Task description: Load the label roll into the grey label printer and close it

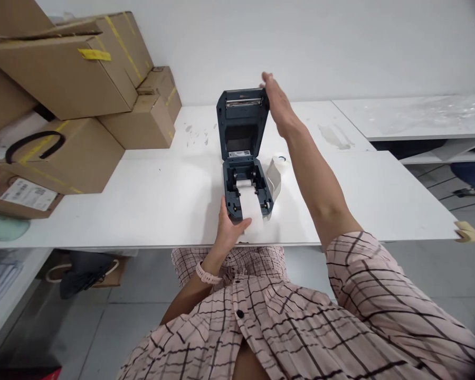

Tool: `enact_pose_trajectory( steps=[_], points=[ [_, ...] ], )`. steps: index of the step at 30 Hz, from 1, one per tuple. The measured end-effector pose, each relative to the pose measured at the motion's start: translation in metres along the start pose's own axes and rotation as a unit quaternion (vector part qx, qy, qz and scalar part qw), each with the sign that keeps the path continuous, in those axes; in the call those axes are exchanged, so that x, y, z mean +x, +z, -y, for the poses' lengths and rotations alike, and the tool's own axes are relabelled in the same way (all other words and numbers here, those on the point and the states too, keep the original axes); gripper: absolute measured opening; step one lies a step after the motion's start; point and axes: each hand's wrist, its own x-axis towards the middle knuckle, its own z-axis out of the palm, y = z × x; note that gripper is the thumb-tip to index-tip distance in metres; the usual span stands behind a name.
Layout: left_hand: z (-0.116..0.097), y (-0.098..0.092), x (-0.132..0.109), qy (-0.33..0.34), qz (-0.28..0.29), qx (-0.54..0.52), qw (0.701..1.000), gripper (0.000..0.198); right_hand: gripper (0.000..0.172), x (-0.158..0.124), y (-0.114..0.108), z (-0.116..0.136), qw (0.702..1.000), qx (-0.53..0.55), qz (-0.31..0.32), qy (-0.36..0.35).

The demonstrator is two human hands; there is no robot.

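Observation:
A dark label printer (226,182) stands on the white table with its lid (221,126) raised. A small roll (244,183) sits inside, and a strip of white label paper (251,205) runs from it out over the front edge. My left hand (227,229) is at the printer's front left corner, its thumb across the strip's end and its fingers along the side. My right hand (277,103) holds the raised lid at its upper right corner, with some fingers hidden behind it. To the printer's right lies loose white backing paper (275,177).
Cardboard boxes (71,79) are stacked on the left of the table (162,211). Behind the table rises a white wall (301,42). A second table (411,116) with clear plastic on it adjoins at the right. A dark bag (83,272) lies below on the left.

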Motion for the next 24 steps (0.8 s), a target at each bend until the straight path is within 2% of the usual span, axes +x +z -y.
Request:
enact_pose_trajectory(
  steps=[2, 4, 6, 8, 11, 13, 15, 18, 24],
  points=[
    [-0.001, -0.003, -0.001, -0.005, 0.003, 0.001, 1.000, 0.122, 0.075, 0.009, 0.006, 0.000, 0.999, 0.020, 0.014, 0.035],
    [-0.003, -0.007, -0.002, -0.009, 0.011, -0.001, 1.000, 0.120, 0.077, -0.014, 0.007, 0.003, 1.000, 0.021, 0.000, 0.016],
    [-0.005, -0.012, -0.002, -0.014, 0.013, -0.011, 1.000, 0.112, 0.076, -0.061, 0.007, 0.007, 0.999, 0.003, -0.033, -0.043],
    [-0.008, -0.018, 0.000, -0.015, -0.004, -0.029, 0.999, 0.100, 0.066, -0.119, 0.012, 0.009, 0.993, -0.027, -0.064, -0.099],
    [-0.014, -0.022, 0.007, 0.005, -0.046, -0.048, 0.998, 0.089, 0.044, -0.194, 0.027, 0.003, 0.988, -0.082, -0.072, -0.106],
    [-0.019, -0.020, 0.014, 0.020, -0.058, -0.045, 0.997, 0.091, 0.039, -0.225, 0.039, -0.005, 0.986, -0.119, -0.041, -0.108],
    [-0.023, -0.015, 0.021, 0.024, -0.061, -0.037, 0.997, 0.098, 0.041, -0.240, 0.049, -0.012, 0.984, -0.143, -0.011, -0.110],
    [-0.024, -0.005, 0.029, 0.017, -0.059, -0.035, 0.998, 0.105, 0.045, -0.247, 0.058, -0.018, 0.983, -0.156, -0.008, -0.097],
    [-0.017, 0.004, 0.038, 0.031, -0.052, -0.049, 0.997, 0.102, 0.046, -0.250, 0.061, -0.018, 0.986, -0.153, -0.003, -0.071]
  ],
)
